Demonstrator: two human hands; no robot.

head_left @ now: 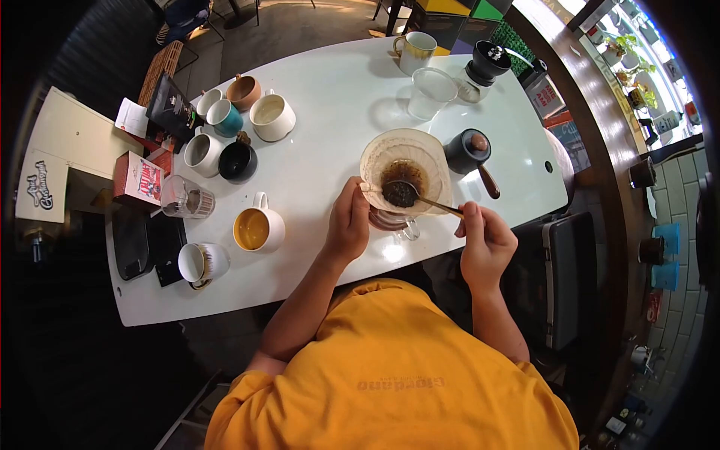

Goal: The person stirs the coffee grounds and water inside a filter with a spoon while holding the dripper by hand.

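Observation:
A cone-shaped paper coffee filter with wet brown grounds at its bottom sits over a glass server near the front of the table. My left hand is closed at the near left side, its fingertips gripping the filter's edge. Between the fingers of my right hand is the handle of a metal spoon, which slants down to the left. The spoon's bowl reaches into the filter, at the dark grounds. Most of the server is hidden under the filter.
Right of the filter stands a dark pot with a wooden handle. A clear plastic cup, a patterned mug and a hand grinder are behind. Several mugs, a yellow-lined cup and a glass occupy the left.

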